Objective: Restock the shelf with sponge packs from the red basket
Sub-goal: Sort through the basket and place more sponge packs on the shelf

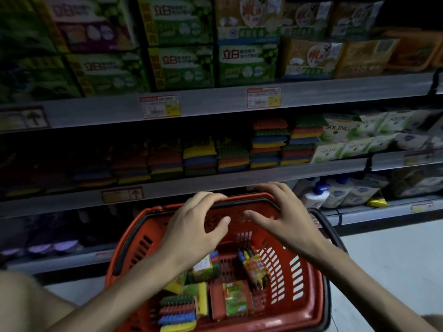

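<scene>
The red basket [302,283] stands on the floor in front of the shelf, with several sponge packs [177,312] lying on its bottom. My left hand [194,224] hovers over the basket's far rim, fingers spread and loosely bent, holding nothing. My right hand [282,212] is beside it, also with spread fingers and empty, its fingertips reaching past the rim toward the shelf edge. Stacks of colourful sponge packs [266,144] fill the middle shelf [215,183] above the hands; the left stacks are lower than those on the right.
Green and yellow detergent boxes [182,65] fill the top shelf. White tissue packs [345,137] sit right of the sponges. Bottles and refill pouches [335,190] stand on the lower right shelf. The basket's black handles [328,226] hang at its sides. Pale floor lies at right.
</scene>
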Motion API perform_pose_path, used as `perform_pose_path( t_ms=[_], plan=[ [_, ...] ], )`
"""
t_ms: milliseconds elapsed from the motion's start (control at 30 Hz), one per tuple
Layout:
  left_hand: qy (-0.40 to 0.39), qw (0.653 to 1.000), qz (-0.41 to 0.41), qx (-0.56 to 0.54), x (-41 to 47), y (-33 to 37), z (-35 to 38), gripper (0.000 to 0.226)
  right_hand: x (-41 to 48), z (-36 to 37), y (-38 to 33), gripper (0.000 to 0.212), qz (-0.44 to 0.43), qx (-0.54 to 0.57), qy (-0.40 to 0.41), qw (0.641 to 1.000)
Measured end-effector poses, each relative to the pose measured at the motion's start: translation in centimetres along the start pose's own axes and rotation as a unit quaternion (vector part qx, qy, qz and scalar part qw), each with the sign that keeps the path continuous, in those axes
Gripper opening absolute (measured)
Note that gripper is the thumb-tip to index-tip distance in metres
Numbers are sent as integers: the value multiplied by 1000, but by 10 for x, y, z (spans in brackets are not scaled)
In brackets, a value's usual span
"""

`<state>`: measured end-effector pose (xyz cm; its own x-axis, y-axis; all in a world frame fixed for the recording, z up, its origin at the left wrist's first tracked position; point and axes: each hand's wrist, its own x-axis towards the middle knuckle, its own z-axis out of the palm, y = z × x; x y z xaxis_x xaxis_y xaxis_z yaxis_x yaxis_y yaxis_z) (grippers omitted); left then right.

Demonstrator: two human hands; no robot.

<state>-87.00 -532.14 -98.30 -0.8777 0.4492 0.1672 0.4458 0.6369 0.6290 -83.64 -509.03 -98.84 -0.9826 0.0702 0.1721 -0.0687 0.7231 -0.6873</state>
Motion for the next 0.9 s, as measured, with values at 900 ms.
perform_pose_path(
  t_ms=[900],
  plan=[
    [-387,885,48,255,-92,-159,36,79,-15,228,94,87,51,-317,-472,821]
  ],
)
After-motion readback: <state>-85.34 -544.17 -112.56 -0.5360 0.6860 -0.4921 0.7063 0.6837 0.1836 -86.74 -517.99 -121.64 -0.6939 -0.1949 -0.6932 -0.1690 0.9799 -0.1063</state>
